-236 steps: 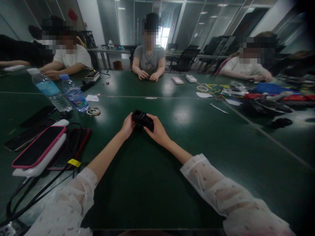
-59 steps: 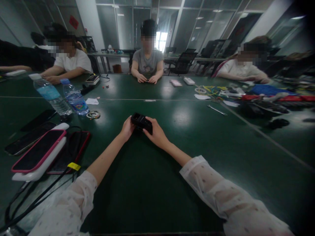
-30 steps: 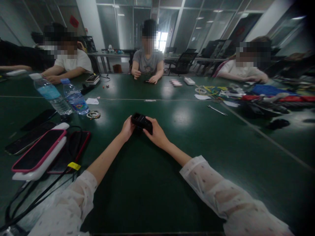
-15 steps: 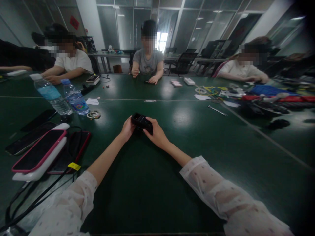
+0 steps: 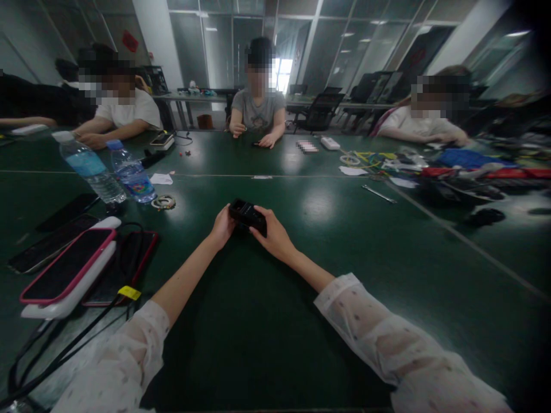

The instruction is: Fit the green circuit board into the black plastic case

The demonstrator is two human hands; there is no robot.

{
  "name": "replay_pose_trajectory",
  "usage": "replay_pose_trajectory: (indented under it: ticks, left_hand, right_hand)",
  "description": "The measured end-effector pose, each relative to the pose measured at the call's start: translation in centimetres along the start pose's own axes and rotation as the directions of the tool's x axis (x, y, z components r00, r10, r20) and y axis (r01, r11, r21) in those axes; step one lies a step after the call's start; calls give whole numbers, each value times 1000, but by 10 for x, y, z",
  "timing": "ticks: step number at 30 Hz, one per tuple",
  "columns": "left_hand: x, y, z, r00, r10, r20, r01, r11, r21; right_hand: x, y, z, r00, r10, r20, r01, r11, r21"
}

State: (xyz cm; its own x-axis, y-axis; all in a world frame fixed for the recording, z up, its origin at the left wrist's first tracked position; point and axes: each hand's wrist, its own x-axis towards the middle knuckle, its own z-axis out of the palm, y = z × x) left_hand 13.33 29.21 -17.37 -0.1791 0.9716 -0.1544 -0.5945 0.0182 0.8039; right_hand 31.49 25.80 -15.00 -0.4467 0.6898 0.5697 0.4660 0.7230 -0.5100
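Between my two hands is a small black box-shaped device [image 5: 246, 213], with what look like small markings on its upper face; I cannot make out its exact kind. My left hand [image 5: 224, 225] is closed on its left end, fingers mostly hidden behind it. My right hand [image 5: 272, 230] grips the right end, with the thumb along the near side and the fingers over the top. The device is held at or just above the green table [image 5: 275, 321]; I cannot tell whether it touches.
Left of my arms lie a pink-edged phone [image 5: 71, 267] on a white block, more phones and black cables [image 5: 64, 358]. Two water bottles [image 5: 92, 169] [image 5: 131, 172] stand beyond. A wrench [image 5: 379, 194] and a pile of cables [image 5: 370, 160] lie right. Several people sit across the table.
The device tilts very slightly in my hands, and both hands keep their hold. The hand of the person opposite shifts a little.
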Motion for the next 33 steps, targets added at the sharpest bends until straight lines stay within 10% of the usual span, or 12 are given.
replay_pose_trajectory:
  ticks: [33]
  left_hand:
    - [-11, 8, 4, 993, -21, 115, 9, 994, 108]
  right_hand:
    - [3, 11, 1, 961, 218, -168, -187, 965, 184]
